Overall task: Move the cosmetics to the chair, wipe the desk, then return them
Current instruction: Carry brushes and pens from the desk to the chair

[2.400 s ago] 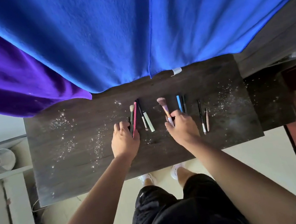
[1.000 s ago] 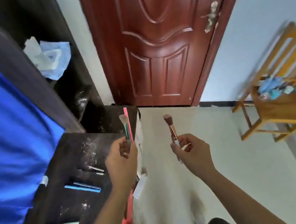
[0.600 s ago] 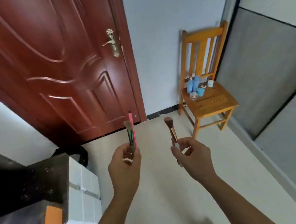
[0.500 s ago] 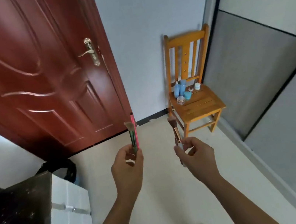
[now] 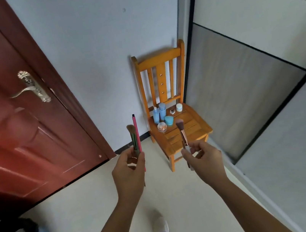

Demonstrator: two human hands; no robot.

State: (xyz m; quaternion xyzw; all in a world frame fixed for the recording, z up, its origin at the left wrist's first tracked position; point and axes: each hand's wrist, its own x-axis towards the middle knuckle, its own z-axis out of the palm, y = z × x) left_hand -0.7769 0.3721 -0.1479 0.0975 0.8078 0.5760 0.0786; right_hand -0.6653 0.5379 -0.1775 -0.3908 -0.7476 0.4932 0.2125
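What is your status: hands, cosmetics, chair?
Left hand grips green brush and pink pencil. Right hand pinches pink brush. Chair ahead, bottles and jars on seat.

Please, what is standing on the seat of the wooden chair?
On the chair seat stand two blue bottles, a teal jar, a white jar, a small dark item and a clear jar. The brush in the right hand covers a strip of seat.

The chair is varnished wood with a light shine. The door is glossy reddish wood, and its handle is bright metal. The pink brush has soft bristles and a shiny coppery ferrule. The 2 bottles look like smooth plastic. The floor is matt.
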